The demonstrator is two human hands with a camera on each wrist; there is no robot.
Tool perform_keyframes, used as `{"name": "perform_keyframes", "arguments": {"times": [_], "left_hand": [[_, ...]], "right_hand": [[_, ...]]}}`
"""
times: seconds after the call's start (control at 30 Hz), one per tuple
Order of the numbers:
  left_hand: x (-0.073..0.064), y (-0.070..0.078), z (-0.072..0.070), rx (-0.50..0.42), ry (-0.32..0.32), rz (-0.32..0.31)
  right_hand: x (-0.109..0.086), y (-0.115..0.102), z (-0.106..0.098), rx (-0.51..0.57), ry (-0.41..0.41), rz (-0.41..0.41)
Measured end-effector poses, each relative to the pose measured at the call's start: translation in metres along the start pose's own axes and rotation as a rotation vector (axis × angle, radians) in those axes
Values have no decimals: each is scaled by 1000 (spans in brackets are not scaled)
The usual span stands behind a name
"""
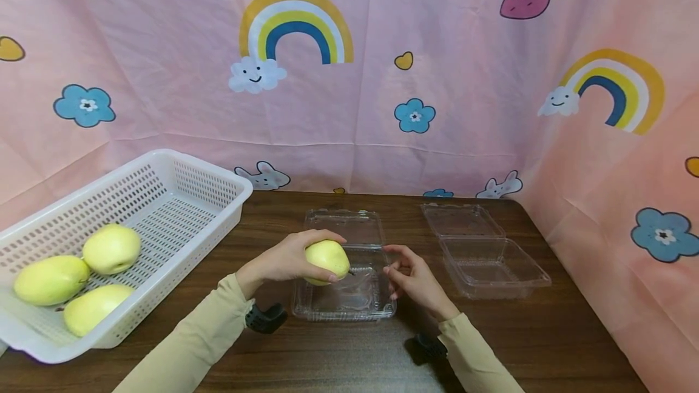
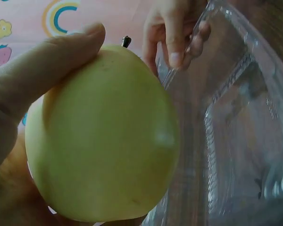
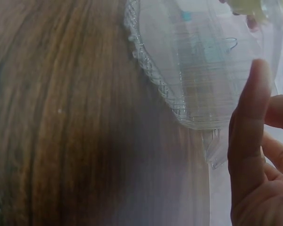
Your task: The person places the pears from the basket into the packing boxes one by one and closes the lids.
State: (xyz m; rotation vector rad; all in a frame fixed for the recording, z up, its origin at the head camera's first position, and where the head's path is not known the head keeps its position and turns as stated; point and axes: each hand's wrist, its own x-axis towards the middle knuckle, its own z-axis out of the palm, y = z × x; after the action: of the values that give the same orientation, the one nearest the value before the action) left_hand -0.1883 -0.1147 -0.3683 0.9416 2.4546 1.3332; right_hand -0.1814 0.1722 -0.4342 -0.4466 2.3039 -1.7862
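Note:
In the head view my left hand grips a yellow-green pear, its dark stem pointing right. The pear is held above a clear plastic clamshell container, whose lid lies back, away from me. Close up in the left wrist view, the thumb lies over the top of the pear. My right hand holds the container's right rim, with fingers on both sides of the wall in the left wrist view. The right wrist view shows that hand's thumb beside the clear plastic.
A white perforated basket on the left holds three pears, one a round pear. Another clear clamshell container stands with its lid back on the right of the dark wooden table. A pink patterned curtain hangs behind.

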Motion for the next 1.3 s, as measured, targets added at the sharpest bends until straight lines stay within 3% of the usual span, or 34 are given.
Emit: {"name": "perform_keyframes", "arguments": {"times": [0.43, 0.7, 0.9, 1.3], "left_hand": [[22, 0, 15, -34, -212, 39], [41, -3, 31, 33, -336, 67], [52, -4, 40, 33, -427, 42], [65, -10, 51, 20, -507, 16]], "right_hand": [[1, 0, 0, -11, -11, 2], [1, 0, 0, 7, -27, -16], [1, 2, -1, -8, -41, -15], [1, 2, -3, 1, -53, -10]]}}
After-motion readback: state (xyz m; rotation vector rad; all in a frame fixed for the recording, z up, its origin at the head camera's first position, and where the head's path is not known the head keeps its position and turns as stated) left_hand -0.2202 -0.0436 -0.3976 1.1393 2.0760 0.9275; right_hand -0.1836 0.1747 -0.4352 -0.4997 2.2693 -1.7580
